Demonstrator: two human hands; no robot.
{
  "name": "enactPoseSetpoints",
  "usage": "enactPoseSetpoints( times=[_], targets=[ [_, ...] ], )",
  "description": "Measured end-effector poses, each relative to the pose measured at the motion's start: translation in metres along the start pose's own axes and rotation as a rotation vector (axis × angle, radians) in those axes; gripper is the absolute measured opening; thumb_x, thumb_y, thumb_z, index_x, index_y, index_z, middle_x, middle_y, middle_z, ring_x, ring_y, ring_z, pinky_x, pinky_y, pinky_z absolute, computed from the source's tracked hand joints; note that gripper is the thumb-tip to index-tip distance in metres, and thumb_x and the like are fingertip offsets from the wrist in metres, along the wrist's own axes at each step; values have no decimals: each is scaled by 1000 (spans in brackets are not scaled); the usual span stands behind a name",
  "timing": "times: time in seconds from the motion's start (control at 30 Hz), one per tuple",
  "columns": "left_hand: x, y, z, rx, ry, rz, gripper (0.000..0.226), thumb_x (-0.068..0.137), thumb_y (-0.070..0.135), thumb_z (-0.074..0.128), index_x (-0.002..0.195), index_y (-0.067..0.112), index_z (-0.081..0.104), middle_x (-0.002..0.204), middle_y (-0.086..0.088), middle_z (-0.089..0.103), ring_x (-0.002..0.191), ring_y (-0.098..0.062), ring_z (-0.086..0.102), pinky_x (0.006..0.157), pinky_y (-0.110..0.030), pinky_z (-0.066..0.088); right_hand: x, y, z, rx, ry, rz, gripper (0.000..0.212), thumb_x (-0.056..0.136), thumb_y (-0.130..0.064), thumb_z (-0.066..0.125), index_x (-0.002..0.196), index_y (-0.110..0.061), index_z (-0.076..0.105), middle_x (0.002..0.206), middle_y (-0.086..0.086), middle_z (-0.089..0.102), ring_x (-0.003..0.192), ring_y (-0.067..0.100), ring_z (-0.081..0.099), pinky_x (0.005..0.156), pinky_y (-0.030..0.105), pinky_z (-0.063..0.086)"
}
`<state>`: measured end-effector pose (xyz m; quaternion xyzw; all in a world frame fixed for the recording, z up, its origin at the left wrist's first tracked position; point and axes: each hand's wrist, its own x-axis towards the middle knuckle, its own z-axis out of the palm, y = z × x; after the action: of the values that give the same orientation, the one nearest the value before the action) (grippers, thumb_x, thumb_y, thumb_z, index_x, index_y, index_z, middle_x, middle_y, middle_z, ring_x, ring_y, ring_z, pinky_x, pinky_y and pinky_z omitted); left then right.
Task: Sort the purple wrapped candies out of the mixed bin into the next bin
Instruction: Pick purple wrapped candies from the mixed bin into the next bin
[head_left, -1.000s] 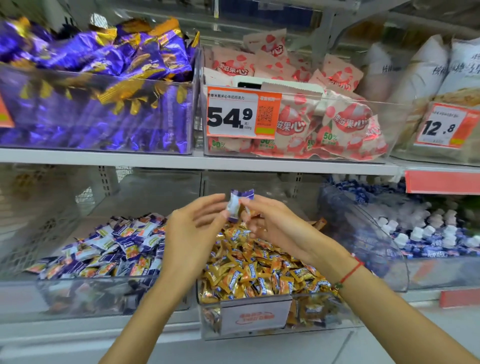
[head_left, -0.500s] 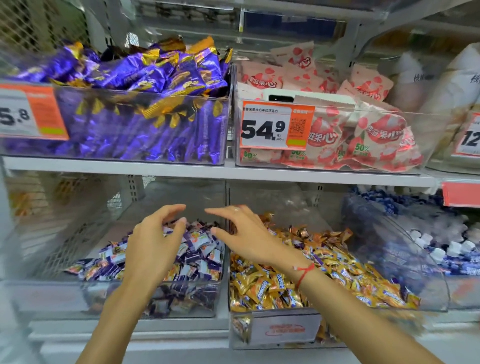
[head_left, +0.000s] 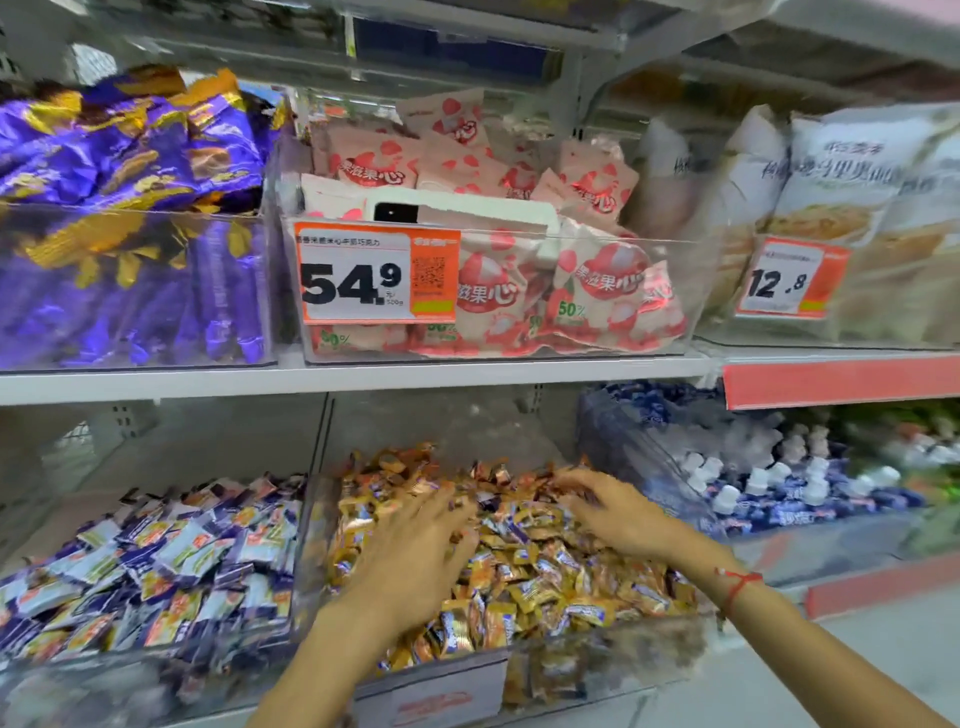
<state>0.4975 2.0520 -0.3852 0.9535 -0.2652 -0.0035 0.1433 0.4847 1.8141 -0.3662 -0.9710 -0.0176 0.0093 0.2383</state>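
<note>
**Hands searching the mixed bin for the next purple candy**

On the lower shelf, at the far left, the next bin (head_left: 306, 525) holds a heap of purple-and-white wrapped candies (head_left: 171, 561); this is where sorted pieces belong, and it sits touching the left wall of the mixed bin (head_left: 431, 696).

Moving right, the left hand (head_left: 415, 551) lies palm down on the pile of gold-wrapped candies (head_left: 545, 577) in the mixed bin. Its fingers are loosely spread and slightly bent, the tips resting among the wrappers near the middle of the heap. They seem to hold nothing, though motion blur leaves the fingertips unclear. The forearm rises from the bottom edge and crosses the bin's front label.

A few purple wrapped candies (head_left: 511, 530) show between the two hands, mixed in with the gold ones.

Further right, the right hand (head_left: 618, 512) reaches in from the lower right, palm down, fingers spread and pointing left toward the back of the pile. It too appears to grip nothing. A red string bracelet (head_left: 737, 582) circles its wrist.

The step in hand looks like searching: both hands rake the surface to expose a purple piece. The next move likely calls for a pinch on one purple wrapper between thumb and forefinger, then a short carry left over the shared wall.
</note>
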Motion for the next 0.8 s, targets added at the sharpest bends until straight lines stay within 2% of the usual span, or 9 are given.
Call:
enactPoseSetpoints(
  times=[0.07,0.13,0.27,0.37,0.5,0.6,0.7,0.77,0.8],
  targets=[
    [4,-3,4,76,-138,-45,49,103,48,20,151,39,21,161,8,15,149,-16,5,121,-41,3,23,10,1,14,-115,122,42,105,-25,36,141,-5,40,149,15,38,130,27,45,105,33,36],
    [4,-4,1,108,-155,-41,46,103,46,22,149,40,25,159,9,21,148,-17,12,120,-41,8,46,11,11,-15,-179,162,48,105,-27,33,146,-2,32,154,17,31,134,30,39,110,35,33],
    [-1,-6,-9,154,-110,-1,43,103,43,30,146,43,32,154,12,33,142,-14,29,114,-33,26,83,-9,35,-45,-172,-22,43,94,-13,53,137,-13,50,141,11,51,127,28,48,104,29,39],
    [-4,-10,-12,111,-84,-7,42,102,46,32,144,45,33,153,15,33,141,-11,31,111,-29,28,103,-18,47,-215,-225,-115,41,90,-18,59,130,-12,57,134,13,54,121,31,52,101,36,44],
    [-7,-12,-15,15,-45,-34,43,100,50,33,142,42,40,149,17,38,135,-9,38,107,-27,32,105,-20,43,-199,-154,-164,26,93,-31,60,100,-10,73,96,10,71,84,23,63,75,29,48],
    [-7,-7,-17,-115,70,-99,47,100,51,33,142,34,41,140,12,50,114,-9,56,91,-29,44,83,-22,21,-27,-208,-155,36,99,-32,52,82,-5,68,65,5,59,54,10,48,61,29,42],
    [2,4,-16,-245,174,-136,53,99,50,33,148,29,33,141,8,50,112,-10,58,94,-30,44,51,-28,-4,251,-186,-171,40,99,-34,51,92,1,69,89,28,66,74,16,65,69,33,53],
    [7,12,-16,-436,210,-102,53,98,47,41,147,29,35,140,8,51,118,-7,56,100,-31,46,32,-38,-14,407,-124,-205,36,92,-40,59,98,-8,75,107,27,65,92,27,67,81,38,53],
    [9,16,-16,-565,228,-77,47,97,43,47,143,31,41,135,9,56,113,-4,58,97,-32,49,23,-45,-16,480,-75,-221,30,89,-39,64,95,-13,77,101,22,70,85,21,66,79,33,51]
  ],
)
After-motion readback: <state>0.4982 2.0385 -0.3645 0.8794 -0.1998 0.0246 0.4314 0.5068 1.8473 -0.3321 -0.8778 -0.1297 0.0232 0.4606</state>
